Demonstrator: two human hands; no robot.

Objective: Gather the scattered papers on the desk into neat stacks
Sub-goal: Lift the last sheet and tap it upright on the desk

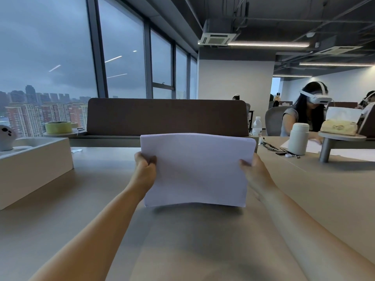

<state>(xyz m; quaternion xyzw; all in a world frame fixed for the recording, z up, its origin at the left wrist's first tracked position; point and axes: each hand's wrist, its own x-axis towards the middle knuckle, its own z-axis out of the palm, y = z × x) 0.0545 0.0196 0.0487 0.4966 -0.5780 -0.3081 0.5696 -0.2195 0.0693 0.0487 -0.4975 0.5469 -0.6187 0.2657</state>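
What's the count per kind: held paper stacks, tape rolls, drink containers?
paper stack: 1
tape roll: 1
drink containers: 2 (water bottle, white flask)
Total: 4

We're in an open-plan office, high up. Down the left side run floor-to-ceiling windows [50, 47], and through them we see apartment towers [26, 116] under a grey sky. Ahead of us a long pale desk [91, 199] ends at a padded brown divider screen [166, 116], standard workstation kit. Overhead we've got exposed ducting, a ceiling air-conditioning cassette [216, 39] and strip lights [267, 44]. At the neighbouring desk on the right a seated person [294, 118] wears a white headset, mesh-backed office chair [274, 120] behind them. Around us are white papers [194, 169], a roll of tape [58, 127], a water bottle [257, 126] and a tissue box [338, 126] on a raised shelf [343, 137].
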